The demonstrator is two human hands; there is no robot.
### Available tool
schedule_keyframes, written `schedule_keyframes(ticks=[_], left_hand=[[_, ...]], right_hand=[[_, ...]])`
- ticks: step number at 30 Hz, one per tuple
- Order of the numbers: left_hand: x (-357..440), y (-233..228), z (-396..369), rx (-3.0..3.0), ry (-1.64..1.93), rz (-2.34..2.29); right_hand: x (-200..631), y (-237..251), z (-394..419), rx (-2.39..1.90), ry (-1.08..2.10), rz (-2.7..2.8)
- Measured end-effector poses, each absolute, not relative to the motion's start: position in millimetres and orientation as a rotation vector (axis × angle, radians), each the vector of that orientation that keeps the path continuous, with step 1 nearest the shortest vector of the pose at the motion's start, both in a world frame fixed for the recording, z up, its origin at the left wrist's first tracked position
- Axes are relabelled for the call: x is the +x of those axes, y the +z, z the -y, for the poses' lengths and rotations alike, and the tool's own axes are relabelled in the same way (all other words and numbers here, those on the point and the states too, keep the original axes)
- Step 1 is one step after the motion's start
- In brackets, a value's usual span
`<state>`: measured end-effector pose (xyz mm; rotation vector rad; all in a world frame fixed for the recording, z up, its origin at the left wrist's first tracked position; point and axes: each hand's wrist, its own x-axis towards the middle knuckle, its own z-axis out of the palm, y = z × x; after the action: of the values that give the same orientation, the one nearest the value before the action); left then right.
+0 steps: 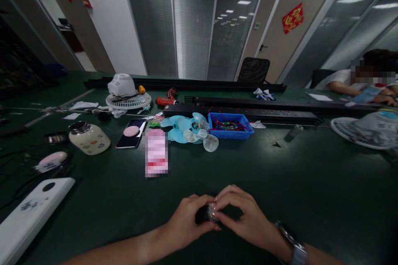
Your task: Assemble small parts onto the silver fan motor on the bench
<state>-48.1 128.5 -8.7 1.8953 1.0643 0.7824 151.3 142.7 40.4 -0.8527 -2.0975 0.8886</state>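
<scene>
- Head camera view: at the bottom middle of the frame, the left hand (186, 219) and the right hand (245, 217) meet over a small dark round part (207, 213) with a shiny bit on it.
- The left hand's fingers are curled shut around the dark part. The right hand's fingertips (217, 214) are pinched together on the shiny bit. Most of the part is hidden, so I cannot tell what it is.
- The part sits just above the green table (311, 182), near the person's body.
- To do this well, I think the left hand should hold the part tight and steady, while the right fingers work slowly with small moves. Keeping it low over the table helps if it slips.
- A watch (295, 244) is on the right wrist.
- In the middle of the frame lie light blue fan blades (183, 129) and a blue tray (230, 126) with wires in it.
- At the upper left are a white fan (126, 91) and a red drill (166, 98).
- At the left are a cream jar (88, 137), a phone (132, 133) and a white box (31, 211).
- Another person (357, 80) sits at the far right.
- Nothing is close to the hands, so nothing gets in the way.
</scene>
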Motion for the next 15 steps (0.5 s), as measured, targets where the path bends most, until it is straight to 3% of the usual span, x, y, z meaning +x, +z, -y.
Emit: schedule_keyframes(ticks=[8, 15], left_hand=[[-47, -5, -128, 1.906, 0.758, -1.049], [-48, -8, -129, 1.922, 0.766, -1.055]], right_hand=[[160, 48, -152, -0.809, 0.941, 2.321], [160, 49, -157, -0.741, 1.022, 2.133]])
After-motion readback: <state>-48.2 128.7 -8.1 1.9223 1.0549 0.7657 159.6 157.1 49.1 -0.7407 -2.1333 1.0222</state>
